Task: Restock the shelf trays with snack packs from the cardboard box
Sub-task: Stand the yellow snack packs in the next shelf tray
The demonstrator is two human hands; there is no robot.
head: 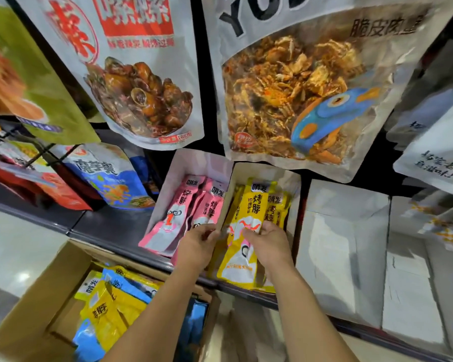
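Shop: hanging snack bags [293,95], stocked shelf trays [270,173] (retail display), restock box [37,296].

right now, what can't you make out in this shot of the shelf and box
Head view:
- Left hand grip: its fingertips hide whether it pinches the tray wall or a yellow pack.
- Cardboard box: the left forearm and bottom edge hide much of its contents.
- White trays at right: blurred, contents unclear.

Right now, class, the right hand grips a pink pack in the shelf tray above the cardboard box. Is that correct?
No. The head view shows the right hand gripping a yellow pack, not a pink one, in the shelf tray above the cardboard box.
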